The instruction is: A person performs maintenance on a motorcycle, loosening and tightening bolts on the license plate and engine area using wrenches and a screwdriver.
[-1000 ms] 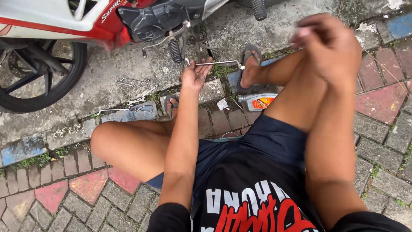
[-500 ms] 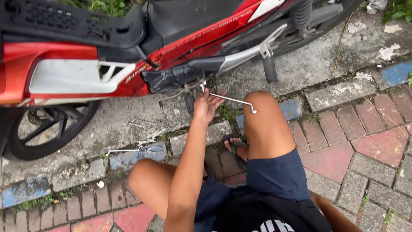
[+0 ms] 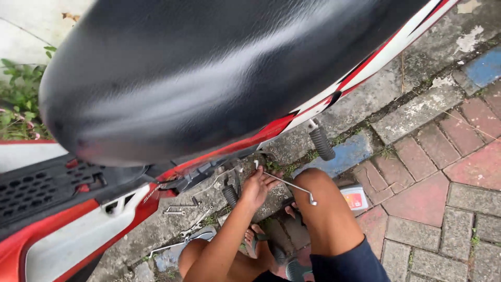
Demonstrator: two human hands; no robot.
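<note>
1. Gripping a thin metal wrench (image 3: 289, 184), your left hand (image 3: 257, 187) has its fingers curled around the upper part of the shaft, close under the motorcycle (image 3: 172, 94).
2. The wrench is a slim, bright steel rod with a bent tip at each end; its free end reaches out to the right and lies just over your bare knee (image 3: 326, 206).
3. Your right hand is out of sight, so its grip cannot be told.
4. The motorcycle's seat fills the top of the view: broad, rounded, black and smooth, with a dull sheen (it looks like vinyl). Below it run glossy red and white panels and a black ribbed plastic cover.
5. A ribbed black rubber footpeg (image 3: 321, 143) sticks down just right of the seat's edge, well above your knee.
6. Several loose metal tools (image 3: 180, 209), thin and grey, lie on the rough cracked concrete left of your forearm.
7. A small flat packet (image 3: 356, 198), white with red and orange, rests on the ground just right of your knee.
8. The ground at the right is worn red brick paving, with one blue-painted stone (image 3: 347, 155) near the footpeg.
</note>
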